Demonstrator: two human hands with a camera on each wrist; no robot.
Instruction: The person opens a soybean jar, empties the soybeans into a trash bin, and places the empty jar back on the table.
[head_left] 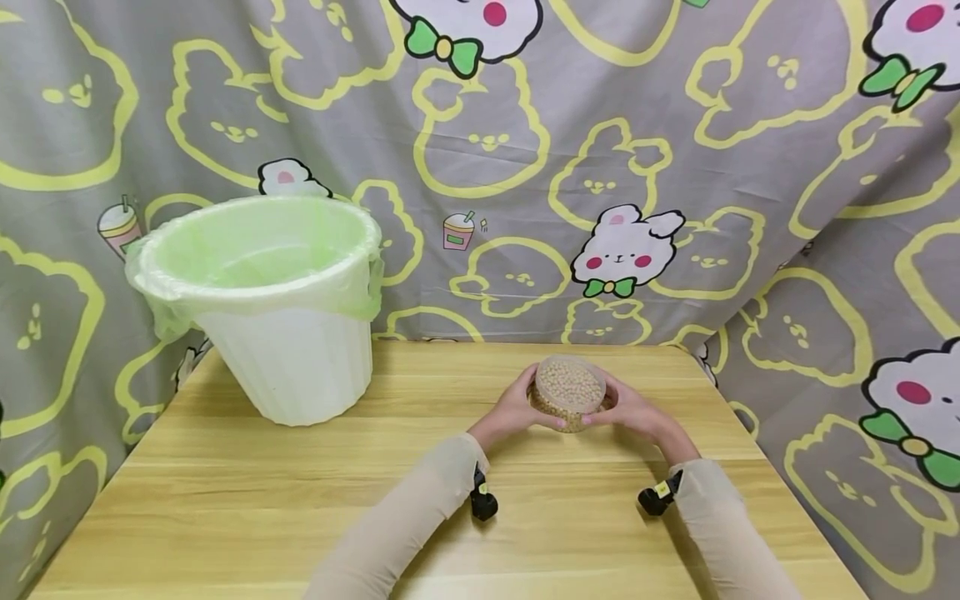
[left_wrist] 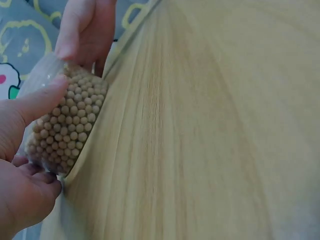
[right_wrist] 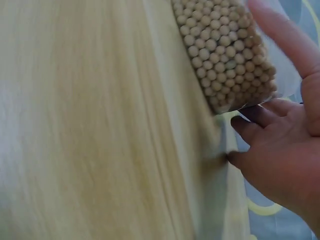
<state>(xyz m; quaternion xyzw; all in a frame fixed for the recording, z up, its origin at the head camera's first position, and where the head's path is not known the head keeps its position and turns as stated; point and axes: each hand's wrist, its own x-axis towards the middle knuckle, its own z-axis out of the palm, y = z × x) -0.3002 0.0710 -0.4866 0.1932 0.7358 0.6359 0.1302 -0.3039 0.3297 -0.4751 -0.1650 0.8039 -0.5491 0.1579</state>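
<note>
The clear round tub (head_left: 570, 392) is to the right of the white bin (head_left: 300, 358), well apart from it, above or on the far part of the tabletop (head_left: 225, 500); I cannot tell surely whether its base touches the wood. It is filled with small beige balls (left_wrist: 72, 117), and they reach almost to the top.

Both grips are grasping the tub from opposite sides. The left grip (head_left: 519, 408), on the side toward the bin, has its thumb on the wall and its fingers curved around. The right grip (head_left: 633, 414), on the side away from the bin, does the same, with some fingers close to the lower edge.

I judge that the tub has a moderate weight because of so many balls, and that this weight may shift a little when it tilts. The wall looks like smooth, thin plastic, so it could be somewhat slippery and could bend under a strong squeeze. The best hold, in my opinion, is low on the wall, from two sides, with fingers supporting the base. The top I would not press, as I cannot tell if a lid closes it firmly.
</note>
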